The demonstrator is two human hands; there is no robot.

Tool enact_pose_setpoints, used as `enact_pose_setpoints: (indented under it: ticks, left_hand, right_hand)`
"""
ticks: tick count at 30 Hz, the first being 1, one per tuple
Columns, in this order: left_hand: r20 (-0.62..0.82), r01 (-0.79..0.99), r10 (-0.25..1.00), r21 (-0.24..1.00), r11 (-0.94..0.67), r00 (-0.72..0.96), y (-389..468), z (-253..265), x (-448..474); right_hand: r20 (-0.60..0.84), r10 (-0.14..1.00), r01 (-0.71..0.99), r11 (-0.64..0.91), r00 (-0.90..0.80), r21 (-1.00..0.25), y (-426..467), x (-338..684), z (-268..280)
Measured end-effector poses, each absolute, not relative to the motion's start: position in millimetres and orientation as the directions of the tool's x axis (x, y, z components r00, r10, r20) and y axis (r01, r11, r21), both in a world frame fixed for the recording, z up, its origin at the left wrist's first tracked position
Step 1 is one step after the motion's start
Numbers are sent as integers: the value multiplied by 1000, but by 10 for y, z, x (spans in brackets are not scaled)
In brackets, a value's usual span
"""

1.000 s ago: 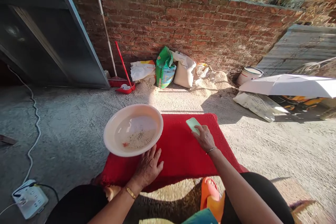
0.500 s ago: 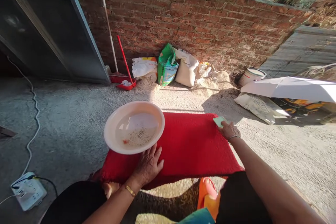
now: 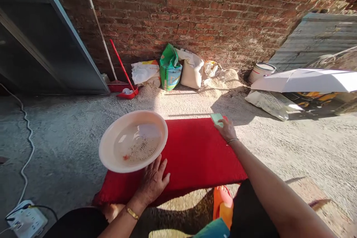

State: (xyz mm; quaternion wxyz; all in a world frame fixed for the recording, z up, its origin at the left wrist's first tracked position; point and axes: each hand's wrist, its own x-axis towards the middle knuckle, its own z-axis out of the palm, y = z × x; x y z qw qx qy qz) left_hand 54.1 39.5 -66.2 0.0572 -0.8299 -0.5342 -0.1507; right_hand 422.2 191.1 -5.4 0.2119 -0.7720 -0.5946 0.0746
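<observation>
A red cloth [image 3: 192, 152] covers a low table in front of me. On its left side stands a pale pink basin [image 3: 107, 152] of water, with grains and a small reddish bit at the bottom. My left hand [image 3: 154, 178] lies on the cloth at the basin's near rim, fingers apart; its fingertips meet or pass under the rim, I cannot tell which. At the far right corner, my right hand [image 3: 227, 130] grips a flat, pale green rectangular piece [image 3: 216, 118] over the cloth. What kind of thing this is cannot be made out.
Along the brick wall [image 3: 189, 18] stand a green sack [image 3: 170, 68], a beige sack [image 3: 193, 72] and a red dustpan [image 3: 129, 95]. A white bucket [image 3: 262, 72] and an open umbrella [image 3: 304, 80] are at the right. A power strip [image 3: 28, 219] lies on the floor at lower left.
My right hand has slid the green piece leftward and slightly away along the table's far right corner. My left hand stays by the basin. The whole view has shifted a little.
</observation>
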Motion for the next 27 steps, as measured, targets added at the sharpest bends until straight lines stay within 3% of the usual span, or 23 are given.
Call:
enact_pose_setpoints:
  ticks: [4, 6, 9, 13, 16, 19, 22, 27]
  left_hand:
    - [288, 905, 874, 49, -422, 392, 404, -652, 541]
    - [285, 905, 873, 41, -424, 396, 411, -644, 543]
    - [295, 903, 867, 33, -429, 401, 415, -637, 545]
    - [309, 898, 862, 50, -436, 402, 410, -640, 551]
    - [300, 902, 872, 73, -426, 388, 389, -637, 568]
    - [289, 913, 891, 109, -394, 350, 357, -629, 593]
    - [268, 913, 905, 151, -378, 331, 337, -621, 611]
    - [223, 915, 921, 181, -360, 318, 346, -620, 598]
  right_hand:
    - [168, 962, 912, 260, -215, -319, 1754, 3353, -131]
    - [113, 943, 900, 332, -312, -281, 1703, 3170, -143]
    - [0, 978, 949, 203, -209, -241, 1738, 3332, -109]
    - [-47, 990, 978, -142, 136, -153, 1817, 4066, -34]
    - [-38, 906, 898, -422, 421, -126, 1764, 4650, -8]
    - [-14, 827, 817, -558, 563, -144, 1698, 5035, -18]
    - [6, 868, 851, -487, 497, -198, 1764, 5038, -52]
    - [84, 993, 963, -55, 79, -264, 2032, 4041, -95]
